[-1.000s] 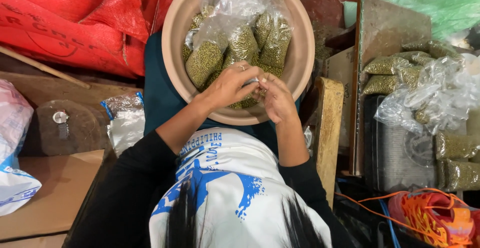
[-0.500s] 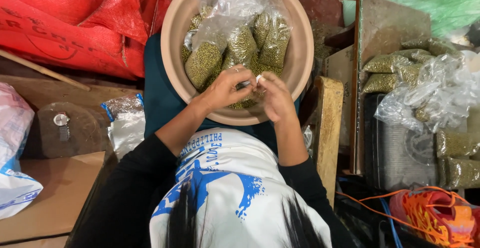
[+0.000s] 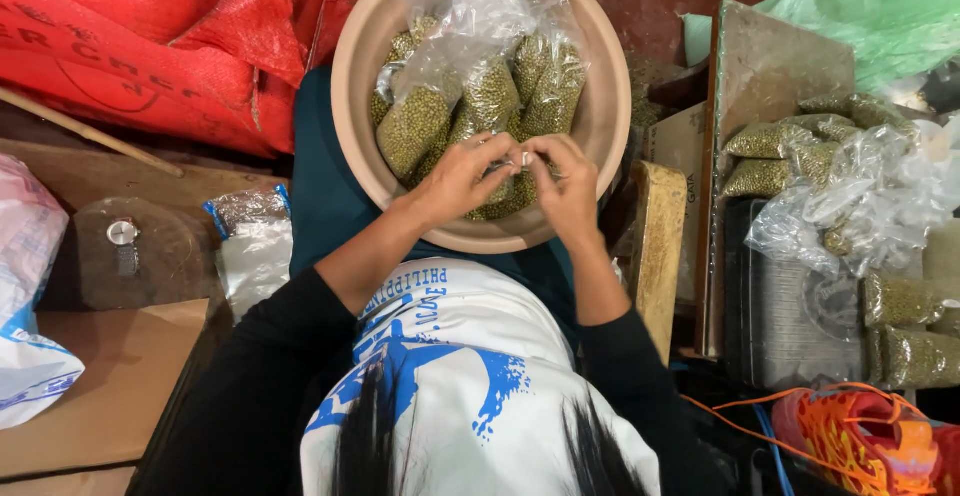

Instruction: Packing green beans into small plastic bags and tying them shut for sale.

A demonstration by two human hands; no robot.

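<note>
Head view, looking straight down. Risk first: thin clear plastic pinched at the neck of a small bag of green beans [image 3: 505, 188] could slip or tear under a hard twist, probably spilling beans into the tan basin [image 3: 350, 126]; crowding from the filled packets [image 3: 480, 106] just beyond the fingers could also snag the loose film.

Left hand [image 3: 462, 178]: curled nearly closed, fingertips pressed on the bag's gathered top. Right hand [image 3: 565, 184]: likewise bent tight, thumb and forefinger meeting the left at the same bit of plastic. Bag between both hands, low in the basin, on the lap.

Further right of the right hand: a wooden block [image 3: 660, 246], then more bean packets [image 3: 800, 146] on a board. Left of the left hand: red sacks [image 3: 150, 46], well apart.
</note>
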